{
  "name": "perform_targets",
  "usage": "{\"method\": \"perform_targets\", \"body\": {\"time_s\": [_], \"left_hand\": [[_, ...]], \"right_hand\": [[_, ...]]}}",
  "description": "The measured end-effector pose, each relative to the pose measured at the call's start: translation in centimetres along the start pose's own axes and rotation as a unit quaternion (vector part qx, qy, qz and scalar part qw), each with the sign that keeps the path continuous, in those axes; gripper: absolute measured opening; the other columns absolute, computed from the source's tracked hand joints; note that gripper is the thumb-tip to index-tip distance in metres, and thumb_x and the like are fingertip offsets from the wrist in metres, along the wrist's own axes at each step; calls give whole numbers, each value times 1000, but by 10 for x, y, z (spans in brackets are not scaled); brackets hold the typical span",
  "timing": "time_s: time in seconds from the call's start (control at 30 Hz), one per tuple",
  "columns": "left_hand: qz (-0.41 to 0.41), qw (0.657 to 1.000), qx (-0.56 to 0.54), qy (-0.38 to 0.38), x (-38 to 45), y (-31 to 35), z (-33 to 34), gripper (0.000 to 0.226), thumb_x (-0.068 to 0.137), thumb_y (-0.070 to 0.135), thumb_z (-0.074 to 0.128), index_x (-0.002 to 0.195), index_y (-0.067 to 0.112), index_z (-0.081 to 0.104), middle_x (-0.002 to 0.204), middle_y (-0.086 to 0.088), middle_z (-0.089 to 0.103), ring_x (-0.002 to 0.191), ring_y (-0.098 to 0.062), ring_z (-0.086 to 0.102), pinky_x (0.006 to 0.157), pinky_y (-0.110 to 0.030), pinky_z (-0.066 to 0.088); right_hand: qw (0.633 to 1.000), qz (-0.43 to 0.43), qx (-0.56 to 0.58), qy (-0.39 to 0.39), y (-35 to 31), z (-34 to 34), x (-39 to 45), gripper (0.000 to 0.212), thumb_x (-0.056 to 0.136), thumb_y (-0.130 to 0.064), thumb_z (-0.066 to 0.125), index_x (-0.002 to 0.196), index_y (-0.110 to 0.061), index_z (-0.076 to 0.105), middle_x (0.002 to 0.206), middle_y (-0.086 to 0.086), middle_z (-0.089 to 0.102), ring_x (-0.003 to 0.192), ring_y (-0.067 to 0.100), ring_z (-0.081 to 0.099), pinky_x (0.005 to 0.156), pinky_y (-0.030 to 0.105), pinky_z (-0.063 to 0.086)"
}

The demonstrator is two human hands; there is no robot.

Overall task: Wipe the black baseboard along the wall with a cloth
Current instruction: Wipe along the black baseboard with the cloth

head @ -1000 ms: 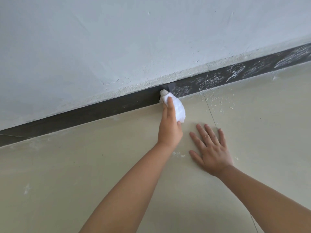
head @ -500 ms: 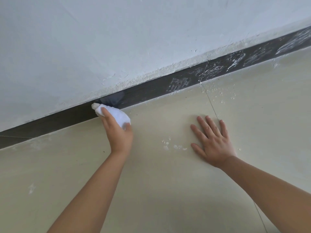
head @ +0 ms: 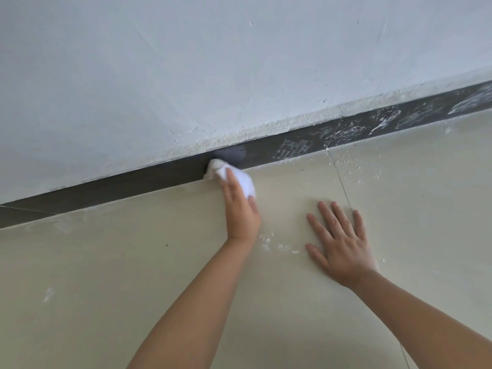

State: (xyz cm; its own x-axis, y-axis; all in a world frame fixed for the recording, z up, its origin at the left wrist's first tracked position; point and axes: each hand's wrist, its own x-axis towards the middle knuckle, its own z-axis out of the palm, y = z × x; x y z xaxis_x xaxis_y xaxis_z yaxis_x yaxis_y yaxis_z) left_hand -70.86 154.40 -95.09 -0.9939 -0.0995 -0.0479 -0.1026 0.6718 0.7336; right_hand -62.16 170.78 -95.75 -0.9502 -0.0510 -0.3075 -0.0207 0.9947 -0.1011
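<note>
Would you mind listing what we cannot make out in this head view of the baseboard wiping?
- Baseboard behind the white cloth: covered by the cloth, so its state there is unknown.
- Left hand grip: its underside and most fingers are hidden by the hand's back and the cloth.
- Baseboard's far ends: cut off by both frame edges.
- Right hand palm: pressed flat against the floor.

White plastered wall (head: pixel 186 62); beige tiled floor (head: pixel 106 288), plaster-flecked.

White plaster crumbs (head: pixel 277 245) dot the beige tiled floor (head: pixel 106 288) below the pale wall (head: pixel 186 62).
</note>
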Motion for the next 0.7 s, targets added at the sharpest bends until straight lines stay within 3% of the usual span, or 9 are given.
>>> {"method": "perform_targets", "body": {"time_s": [0.1, 0.2, 0.27, 0.37, 0.47, 0.57, 0.7], "left_hand": [[92, 989, 20, -111, -2, 11, 10, 67, 87, -6, 40, 139, 16, 4, 152, -16, 4, 131, -37, 30, 75, -18, 28], [109, 986, 17, -125, -4, 18, 9, 67, 87, -5, 40, 138, 20, 4, 152, -14, 6, 131, -34, 31, 78, -21, 30], [108, 990, 5, -93, -12, 15, 3, 67, 86, -5, 43, 133, 24, 4, 150, -17, 12, 131, -33, 30, 84, -16, 27], [8, 999, -7, 34, -19, -4, -14, 71, 85, -5, 48, 140, 7, 4, 149, -21, 14, 136, -34, 21, 94, -6, 12], [-99, 990, 17, 103, -16, -28, -37, 72, 87, -1, 48, 142, 4, 3, 151, -18, 9, 138, -31, 16, 99, -16, 15], [-142, 979, 32, 142, -4, -45, -61, 72, 88, -1, 45, 143, 8, 0, 152, -15, 5, 140, -28, 13, 103, -22, 14], [-162, 965, 20, 204, 28, -55, -94, 73, 87, -4, 41, 143, 8, -3, 153, -12, -4, 141, -23, 6, 100, -13, 9]], "right_hand": [[1000, 1, 1, 10, 0, 2, 0, 78, 94, -52, 1, 113, -12, 65, 125, 18, 57, 112, 40, 55, 99, 49, 19], [1000, -1, 1, 17, 0, 2, 0, 79, 94, -52, 0, 113, -12, 65, 125, 18, 57, 112, 41, 55, 98, 49, 19], [1000, -2, 1, 23, 1, 2, 0, 79, 94, -52, 0, 113, -12, 65, 125, 17, 57, 113, 40, 55, 98, 50, 19], [999, -3, -2, 32, 1, 3, 0, 79, 93, -52, 0, 114, -13, 65, 126, 17, 57, 113, 40, 54, 99, 49, 18], [999, -7, -3, 37, 1, 4, 1, 79, 93, -53, 0, 115, -12, 64, 127, 17, 56, 114, 40, 53, 99, 49, 17], [999, -9, -4, 37, 0, 5, 0, 79, 93, -53, 0, 116, -11, 64, 127, 18, 56, 115, 41, 52, 100, 49, 16], [999, -7, -5, 39, -1, 5, 0, 80, 93, -54, 1, 115, -10, 64, 127, 19, 55, 115, 42, 52, 100, 48, 15]]}}
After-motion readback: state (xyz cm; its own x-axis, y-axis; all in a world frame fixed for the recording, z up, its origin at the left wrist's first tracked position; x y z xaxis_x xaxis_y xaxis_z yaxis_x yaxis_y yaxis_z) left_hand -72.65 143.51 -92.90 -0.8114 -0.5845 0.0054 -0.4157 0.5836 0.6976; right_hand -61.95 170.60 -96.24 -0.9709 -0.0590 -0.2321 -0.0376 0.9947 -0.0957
